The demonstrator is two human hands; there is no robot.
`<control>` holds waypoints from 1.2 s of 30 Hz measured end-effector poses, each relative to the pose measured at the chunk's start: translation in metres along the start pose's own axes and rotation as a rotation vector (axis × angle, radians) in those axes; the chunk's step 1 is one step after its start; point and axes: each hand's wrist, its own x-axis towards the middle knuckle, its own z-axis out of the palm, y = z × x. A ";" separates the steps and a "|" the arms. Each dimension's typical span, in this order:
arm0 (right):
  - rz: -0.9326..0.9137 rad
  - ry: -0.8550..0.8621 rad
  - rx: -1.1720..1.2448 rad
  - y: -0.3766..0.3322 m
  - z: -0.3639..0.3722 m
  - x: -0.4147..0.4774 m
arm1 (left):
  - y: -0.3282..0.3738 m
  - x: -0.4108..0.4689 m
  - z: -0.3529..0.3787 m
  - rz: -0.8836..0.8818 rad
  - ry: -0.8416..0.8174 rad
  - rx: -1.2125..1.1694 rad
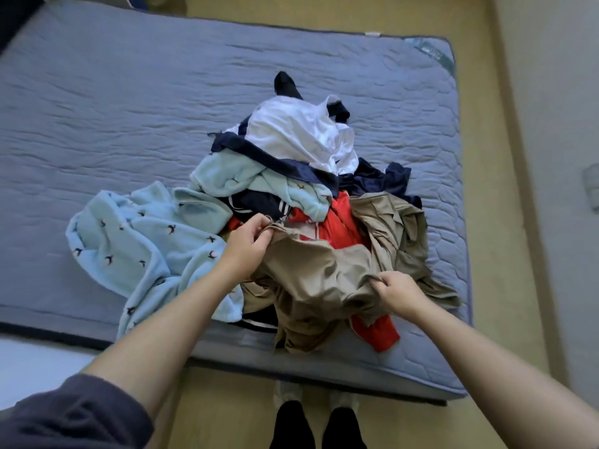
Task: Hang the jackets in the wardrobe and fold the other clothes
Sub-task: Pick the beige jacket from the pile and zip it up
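Looking straight down on a big grey-blue quilted mattress (97, 124) sitting on a yellowish floor (486, 222), with a pale wall (567, 140) off to the right. Reaching in with both bare forearms from the bottom corners, the left one coming out of a dark sleeve (74, 416) bunched near the elbow. Facing a messy pile of clothes (259, 202) heaped at the near edge of the mattress, a bit right of the middle. Biggest bit first: a light blue fleece (139, 241) with little dark bird prints, sprawled out to the left and running under the left forearm. Then the khaki garment (324, 273) - crumpled on the near side of the pile, hanging over the mattress edge, stretched between both hands. Pinching a fold of its upper edge with the left hand (249, 241), fingers curled in, back of the hand up. Gripping a bunched handful of its lower right part with the right hand (398, 293), fist closed tight round the cloth. Can't tell if it's a jacket or a shirt, though. Behind it in the heap: a white top (298, 131) on the far side, a navy piece (275, 157) under that, a red garment (343, 222) poking out in the middle and again below the right hand. Further back, a black sock (285, 84) just beyond the white top. Down at the very bottom - a pair of legs (291, 426) in black, standing on the floor.
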 end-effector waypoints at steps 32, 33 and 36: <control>-0.104 0.136 1.387 -0.212 -0.188 -0.184 | 0.199 -0.083 -0.113 0.175 0.033 -0.058; -0.114 0.125 1.396 -0.214 -0.190 -0.188 | 0.191 -0.086 -0.105 0.166 -0.003 -0.085; -0.177 0.091 1.435 -0.214 -0.196 -0.191 | 0.169 -0.106 -0.086 0.129 -0.148 -0.242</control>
